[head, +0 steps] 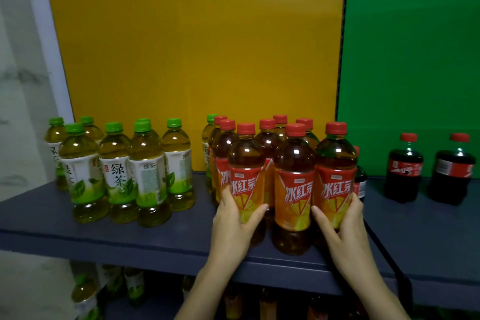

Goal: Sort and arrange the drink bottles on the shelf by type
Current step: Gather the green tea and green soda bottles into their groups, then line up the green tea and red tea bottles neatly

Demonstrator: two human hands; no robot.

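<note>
Several red-capped iced tea bottles with orange-red labels stand clustered at the middle of the dark blue shelf. My left hand wraps the front-left iced tea bottle low on its label. My right hand grips the front-right iced tea bottle the same way. A third front iced tea bottle stands between them, untouched. Several green tea bottles with green caps stand grouped at the left. One more green tea bottle peeks out behind the red group's left side.
Two cola bottles stand on the adjoining shelf at the right, before a green back panel; a third dark bottle is mostly hidden behind the red group. A yellow panel backs the middle shelf. More bottles sit on the shelf below.
</note>
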